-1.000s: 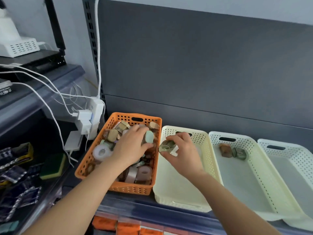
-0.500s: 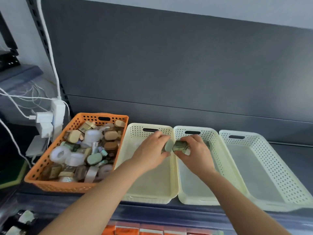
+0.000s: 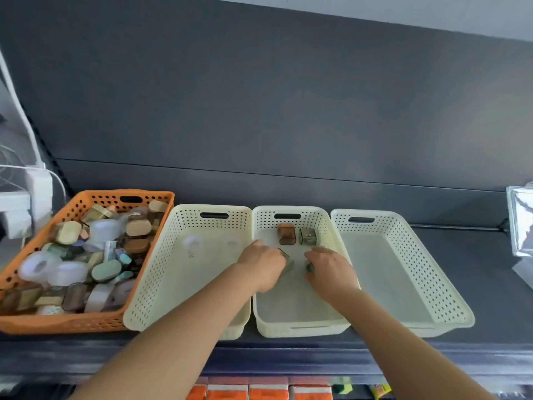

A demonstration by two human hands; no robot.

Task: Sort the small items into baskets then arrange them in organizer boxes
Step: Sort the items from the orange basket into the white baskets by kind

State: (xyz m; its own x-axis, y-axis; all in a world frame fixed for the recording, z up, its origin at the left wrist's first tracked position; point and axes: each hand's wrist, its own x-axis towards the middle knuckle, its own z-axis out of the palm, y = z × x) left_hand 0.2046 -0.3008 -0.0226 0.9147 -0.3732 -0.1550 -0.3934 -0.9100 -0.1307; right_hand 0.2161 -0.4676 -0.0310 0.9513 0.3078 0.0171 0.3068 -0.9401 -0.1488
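An orange basket (image 3: 28,319) at the left is heaped with small cases and tape rolls. Three cream baskets stand in a row to its right. Both my hands are low inside the middle cream basket (image 3: 300,327). My left hand (image 3: 264,265) holds a small clear case (image 3: 284,252) at its fingertips. My right hand (image 3: 328,268) holds a small greenish item (image 3: 310,267), mostly hidden under the fingers. Further back in that basket lie a brown case (image 3: 286,234) and a green case (image 3: 308,236). The left cream basket (image 3: 150,298) holds two clear tape rolls.
The right cream basket (image 3: 450,298) stands beside the middle one. All baskets sit on a dark shelf against a grey back panel. White chargers and cables (image 3: 26,203) hang at the far left. A clear holder (image 3: 522,223) stands at the far right. Orange packs (image 3: 268,392) show on the shelf below.
My view swung right. Both hands carried their small items from the orange basket across to the middle cream basket and lowered into it.
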